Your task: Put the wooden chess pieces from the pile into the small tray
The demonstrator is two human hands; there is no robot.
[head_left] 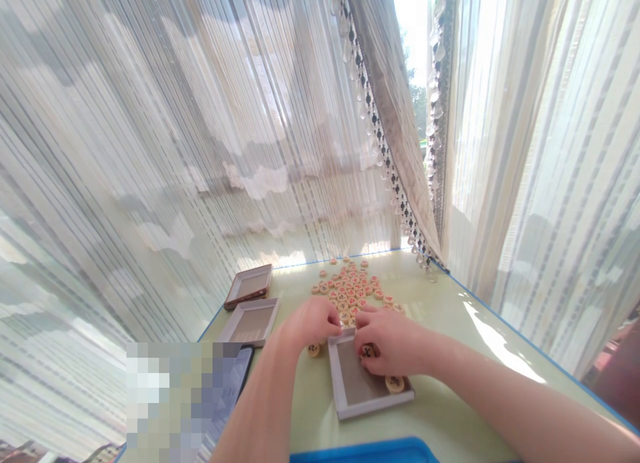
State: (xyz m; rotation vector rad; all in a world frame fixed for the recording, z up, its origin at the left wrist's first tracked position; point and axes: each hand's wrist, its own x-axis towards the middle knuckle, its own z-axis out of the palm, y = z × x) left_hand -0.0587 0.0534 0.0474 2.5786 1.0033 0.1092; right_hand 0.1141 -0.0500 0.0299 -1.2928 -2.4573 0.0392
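My right hand (390, 336) reaches over a shallow open box (340, 390) with pale rims, its fingers curled round a Chinese chess piece (369, 351). Another chess piece (395, 383) lies in the box's near right corner. My left hand (317, 320) is closed at the box's far left corner; what its fingers hold, if anything, is hidden. Just left of the box, below that hand, lies a loose chess piece (313, 350). Beyond both hands spreads a cluster of round wooden chess pieces (353, 290) with red or dark characters.
Two more shallow trays stand at the left, a brown-edged one (250, 284) behind a pale one (253, 320). A phone (243, 376), partly blurred out, lies nearer me. A blue plastic edge (360, 451) shows at the front. Curtains (280, 150) hang round the green table (480, 376).
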